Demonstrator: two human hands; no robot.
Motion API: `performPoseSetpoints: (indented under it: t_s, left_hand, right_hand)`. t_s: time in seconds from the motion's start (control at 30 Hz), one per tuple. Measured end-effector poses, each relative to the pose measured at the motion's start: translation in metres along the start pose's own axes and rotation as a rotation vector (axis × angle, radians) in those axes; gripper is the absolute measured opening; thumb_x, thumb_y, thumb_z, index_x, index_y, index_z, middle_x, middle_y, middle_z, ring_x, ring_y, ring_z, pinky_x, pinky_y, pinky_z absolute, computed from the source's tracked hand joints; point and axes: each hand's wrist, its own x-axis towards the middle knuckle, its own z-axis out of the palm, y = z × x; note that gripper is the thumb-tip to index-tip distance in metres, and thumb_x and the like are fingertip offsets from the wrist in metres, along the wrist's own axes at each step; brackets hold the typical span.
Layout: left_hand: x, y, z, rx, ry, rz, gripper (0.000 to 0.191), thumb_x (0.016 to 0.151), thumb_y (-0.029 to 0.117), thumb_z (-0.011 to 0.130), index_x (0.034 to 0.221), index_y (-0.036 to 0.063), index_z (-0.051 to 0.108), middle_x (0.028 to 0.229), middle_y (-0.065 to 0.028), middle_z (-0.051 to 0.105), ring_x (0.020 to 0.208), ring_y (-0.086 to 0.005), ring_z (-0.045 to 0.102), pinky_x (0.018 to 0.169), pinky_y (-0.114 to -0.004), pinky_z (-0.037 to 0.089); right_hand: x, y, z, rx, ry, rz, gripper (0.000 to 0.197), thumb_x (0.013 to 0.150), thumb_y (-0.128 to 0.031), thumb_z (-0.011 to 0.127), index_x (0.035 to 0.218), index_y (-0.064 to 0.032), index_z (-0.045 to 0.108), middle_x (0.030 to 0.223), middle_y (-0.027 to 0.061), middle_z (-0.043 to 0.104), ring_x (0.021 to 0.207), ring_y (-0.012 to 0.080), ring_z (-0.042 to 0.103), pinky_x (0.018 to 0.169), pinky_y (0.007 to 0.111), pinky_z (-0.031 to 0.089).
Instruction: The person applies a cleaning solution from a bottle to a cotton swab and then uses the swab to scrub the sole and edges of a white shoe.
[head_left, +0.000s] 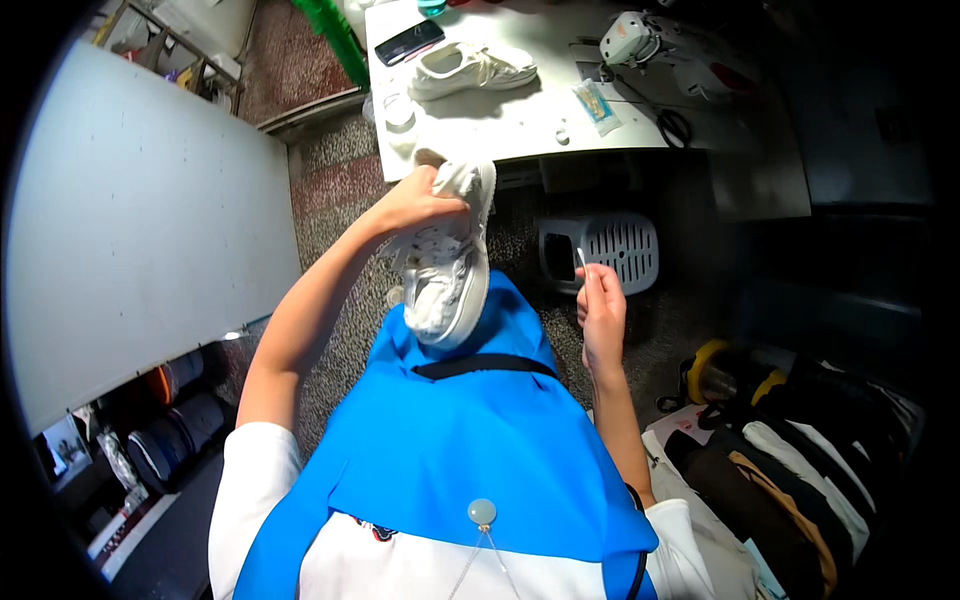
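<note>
My left hand (429, 201) grips a white sneaker (474, 289) near its heel end and holds it over my lap, above the blue apron (465, 435). Loose white laces and rumpled pale material show on the shoe's upper. To the right, my right hand (602, 304) pinches a thin cotton swab (581, 259), its white tip pointing up and apart from the shoe. A second white sneaker (474, 71) rests on the white table (517, 139) ahead, beside a dark phone (410, 43).
A small open jar (398, 111), a packet of swabs (598, 107), black scissors (673, 128) and a sewing machine (630, 37) are on the table. Below it is a grey slotted plastic stool (622, 251). A white panel (150, 225) stands left; folded clothes (780, 480) lie right.
</note>
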Motion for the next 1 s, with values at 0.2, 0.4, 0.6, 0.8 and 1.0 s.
performPoseSetpoints:
  t_s: [0.2, 0.4, 0.6, 0.8, 1.0]
  left_hand:
    - [0.144, -0.019, 0.012, 1.017, -0.444, 0.103, 0.037, 0.069, 0.040, 0.070, 0.073, 0.0026, 0.067, 0.074, -0.0149, 0.066, 0.076, -0.0295, 0.065, 0.074, -0.039, 0.046]
    - [0.223, -0.088, 0.013, 1.419, -0.346, 0.365, 0.024, 0.061, 0.038, 0.072, 0.071, 0.0175, 0.066, 0.070, -0.0028, 0.066, 0.076, -0.0171, 0.065, 0.083, -0.031, 0.042]
    - [0.205, -0.087, 0.006, 1.289, -0.081, 0.444, 0.032, 0.072, 0.023, 0.067, 0.099, 0.0091, 0.060, 0.108, -0.0068, 0.064, 0.112, -0.0220, 0.055, 0.100, -0.038, 0.036]
    - [0.096, -0.064, -0.010, 0.451, 0.635, 0.480, 0.049, 0.080, 0.009, 0.066, 0.124, 0.0005, 0.046, 0.131, -0.0184, 0.047, 0.124, -0.0331, 0.044, 0.105, -0.042, 0.033]
    - [0.076, -0.167, -0.081, 0.199, 0.898, 0.054, 0.093, 0.069, 0.027, 0.081, 0.139, -0.0019, 0.027, 0.141, -0.0232, 0.035, 0.130, -0.0348, 0.035, 0.109, -0.040, 0.028]
  right_hand:
    - [0.003, 0.017, -0.048, 0.174, 0.155, 0.187, 0.011, 0.091, -0.009, 0.043, 0.100, -0.0063, 0.048, 0.065, -0.0066, 0.038, 0.050, -0.0007, 0.030, 0.042, 0.016, 0.019]
    - [0.011, 0.029, -0.078, 0.284, 0.229, 0.277, 0.011, 0.092, -0.011, 0.047, 0.102, -0.0056, 0.046, 0.068, -0.0041, 0.040, 0.052, 0.0010, 0.033, 0.042, 0.016, 0.024]
    - [0.044, 0.034, -0.075, 0.201, 0.207, 0.265, 0.014, 0.093, -0.010, 0.049, 0.105, -0.0041, 0.050, 0.070, -0.0044, 0.042, 0.053, 0.0004, 0.035, 0.042, 0.016, 0.026]
    - [0.076, 0.029, -0.052, 0.155, 0.232, 0.227, 0.014, 0.092, -0.009, 0.049, 0.105, -0.0041, 0.051, 0.068, -0.0043, 0.043, 0.052, 0.0002, 0.035, 0.041, 0.014, 0.027]
    - [0.087, 0.026, 0.006, 0.078, 0.253, 0.142, 0.019, 0.095, -0.013, 0.051, 0.110, -0.0011, 0.050, 0.081, 0.0039, 0.060, 0.059, 0.0060, 0.053, 0.049, 0.017, 0.039]
